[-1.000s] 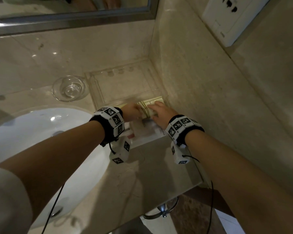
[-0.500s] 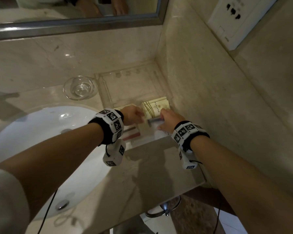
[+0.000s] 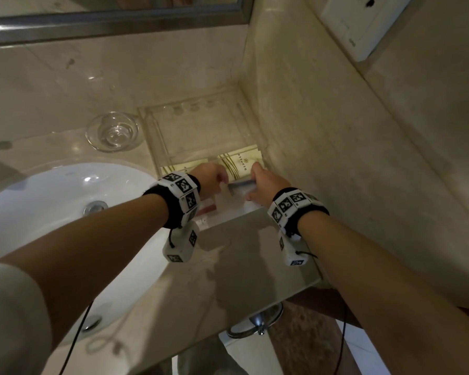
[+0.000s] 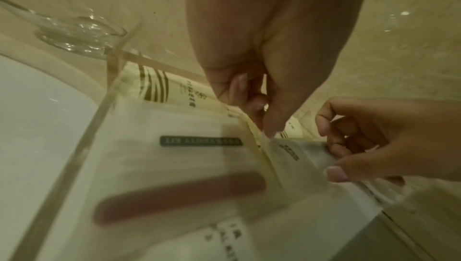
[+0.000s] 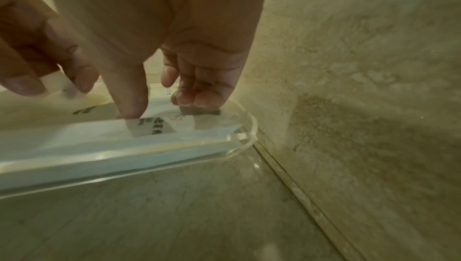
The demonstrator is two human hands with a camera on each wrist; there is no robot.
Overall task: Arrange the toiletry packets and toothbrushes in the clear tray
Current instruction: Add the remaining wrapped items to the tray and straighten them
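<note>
Comparing the head view with the frames just before it: the right hand (image 3: 266, 185) has drawn back toward 6 o'clock, uncovering the cream packet (image 3: 240, 162) that lies at the near right of the clear tray (image 3: 157, 136). A second cream packet (image 3: 183, 167) lies at its 9 o'clock, partly behind the left hand (image 3: 210, 180). Judgement: both cream packets are placed; work has passed to the flat white packets (image 3: 236, 204) at 6 o'clock of them, inside the tray's near edge.

Left wrist view: the left hand (image 4: 262, 79) pinches the upper edge of a thin packet between thumb and fingertips (image 4: 270, 132). The right hand (image 4: 374, 143) holds the same strip with curled fingers, thumb pressed on top. A packet with a reddish bar (image 4: 179, 196) lies at 8 o'clock; the head view hides this behind the wrist. A glass dish (image 4: 75, 34) stands at 10 o'clock outside the tray.

Right wrist view: only here the tray's rounded near corner (image 5: 249, 133) shows, just beside the wall, with the white packets stacked inside it
</note>
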